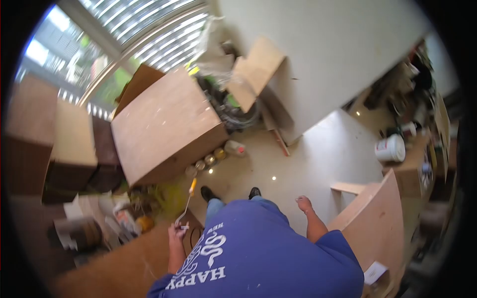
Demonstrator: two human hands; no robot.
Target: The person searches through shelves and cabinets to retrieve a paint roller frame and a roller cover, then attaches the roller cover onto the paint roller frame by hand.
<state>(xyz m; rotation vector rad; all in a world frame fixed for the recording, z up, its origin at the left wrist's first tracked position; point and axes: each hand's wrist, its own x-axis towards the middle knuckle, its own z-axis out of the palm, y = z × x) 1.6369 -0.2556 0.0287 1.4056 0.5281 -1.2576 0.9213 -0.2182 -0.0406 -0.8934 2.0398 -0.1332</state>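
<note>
My left hand (176, 231) is closed around the handle of a small paint roller. The roller's thin metal rod runs up and away from the hand, and its yellow-orange sleeve (193, 186) points toward the row of cans by the box. On the other side of my body, my right hand (304, 203) hangs low with curled fingers. Something small and pale shows at its fingertips, too small to name. Below my right forearm stands a curved wooden panel (372, 213).
A large plywood box (166, 124) stands ahead on the left, with several cans (209, 160) along its base. A brown board (119, 268) lies at lower left near bottles. A white bucket (390, 148) sits at right. Leaning wood pieces (256, 69) are beyond the box.
</note>
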